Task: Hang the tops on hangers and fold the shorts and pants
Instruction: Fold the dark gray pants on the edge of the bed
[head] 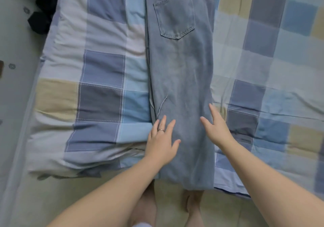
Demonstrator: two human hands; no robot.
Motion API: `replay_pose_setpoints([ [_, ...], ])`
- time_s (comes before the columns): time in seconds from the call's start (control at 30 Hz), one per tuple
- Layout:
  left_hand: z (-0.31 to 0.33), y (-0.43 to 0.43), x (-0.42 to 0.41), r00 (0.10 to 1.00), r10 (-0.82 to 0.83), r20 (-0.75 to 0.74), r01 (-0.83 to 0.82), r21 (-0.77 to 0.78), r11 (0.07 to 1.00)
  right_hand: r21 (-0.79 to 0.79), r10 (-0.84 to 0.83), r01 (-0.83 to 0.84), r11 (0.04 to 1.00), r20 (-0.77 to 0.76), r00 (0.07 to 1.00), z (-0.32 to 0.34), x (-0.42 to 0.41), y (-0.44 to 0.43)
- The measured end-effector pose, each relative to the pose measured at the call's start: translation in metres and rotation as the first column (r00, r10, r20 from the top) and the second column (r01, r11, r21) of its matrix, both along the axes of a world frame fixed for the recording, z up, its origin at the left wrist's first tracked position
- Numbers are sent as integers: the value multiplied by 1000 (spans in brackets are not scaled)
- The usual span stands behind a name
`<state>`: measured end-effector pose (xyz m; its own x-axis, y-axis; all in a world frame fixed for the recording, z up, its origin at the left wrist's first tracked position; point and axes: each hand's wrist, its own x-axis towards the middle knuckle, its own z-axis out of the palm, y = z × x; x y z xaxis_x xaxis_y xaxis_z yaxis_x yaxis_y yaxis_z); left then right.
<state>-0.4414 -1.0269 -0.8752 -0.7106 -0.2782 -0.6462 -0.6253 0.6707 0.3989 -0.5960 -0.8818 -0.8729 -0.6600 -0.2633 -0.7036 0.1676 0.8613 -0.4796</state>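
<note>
Both hands, left hand [162, 142] and right hand [216, 126], are lying flat, fingers spread, on the jeans [180, 79] at frame centre; the overhanging hems risk sliding floorward.

Light-blue jeans [180, 79] were laid lengthwise, folded leg over leg, back pocket up, waistband at the far end, hems draped over the near edge.

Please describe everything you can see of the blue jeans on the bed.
The jeans are light blue, faded denim, folded lengthwise with one back pocket facing up. They lie flat on the checked quilt, waist end far, leg ends hanging over the near edge. The left hand and right hand rest flat on the legs, fingers straight.
</note>
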Motion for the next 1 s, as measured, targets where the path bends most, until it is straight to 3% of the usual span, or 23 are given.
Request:
replay_pose_setpoints([
  [0.1, 0, 27, 32, 999, -26, 37, 27, -32, 999, 15, -108, 107, 994, 60, 992, -5, 28, 40],
  [0.2, -3, 58, 67, 998, 1, 68, 2, -44, 999, 39, -104, 101, 994, 107, 989, -10, 48, 79],
  [0.33, -3, 118, 116, 976, 171, 132, -164, -63, 984, 86, 12, -23, 996, 133, 991, -12, 78, 137],
  [0.47, 0, 192, 163, 893, 388, 229, -396, -10, 918, 113, 83, -102, 988, 156, 984, -18, 108, 186],
  [0.67, -33, 236, 197, 835, 484, 264, -506, 18, 863, 91, 153, -173, 981, 191, 970, -66, 139, 223],
  [0.83, -82, 217, 193, 775, 605, 182, -619, 25, 785, 36, 38, -49, 998, 254, 967, -108, 163, 226],
  [1.0, -126, 193, 177, 588, 796, 140, -803, -12, 595, -66, -251, 277, 959, 268, 930, -130, 173, 214],
])
